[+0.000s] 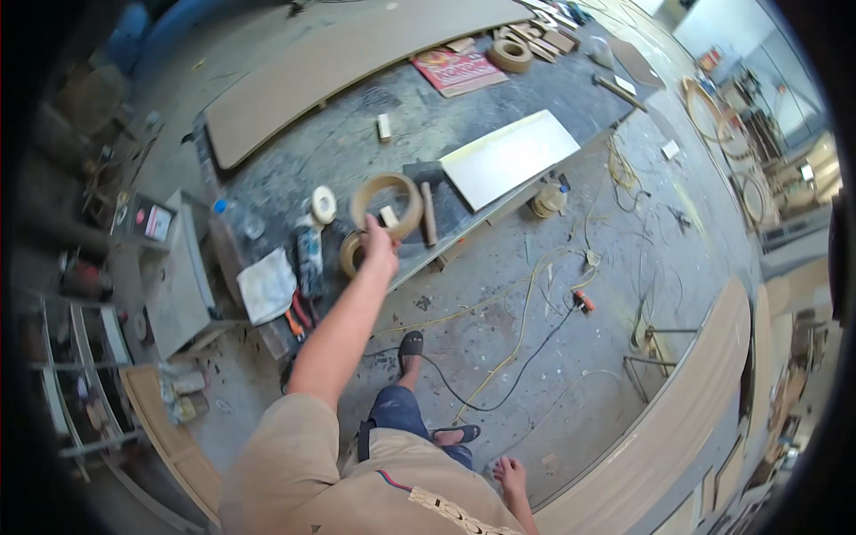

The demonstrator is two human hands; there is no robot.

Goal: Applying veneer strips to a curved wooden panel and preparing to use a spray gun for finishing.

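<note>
My left hand (382, 251) reaches over the workbench, its fingers closed on the near rim of a large tan roll of edge banding (415, 207). A small pale block (389, 216) shows through the roll's opening. Partly covered by my hand and forearm, a second tan roll (348, 256) lies just beside it. To the right of the large roll is a short brown rod (429, 214). My right hand (510, 477) hangs low beside my body, fingers loosely curled, with nothing visible in it.
On the workbench (294, 169) are a long curved board (330, 76), a white panel (513, 159), a white roll (324, 205), a clear bottle (241, 218) and a white cloth (267, 285). Cables (508, 361) cross the floor. Wooden panels (660, 428) stand at right.
</note>
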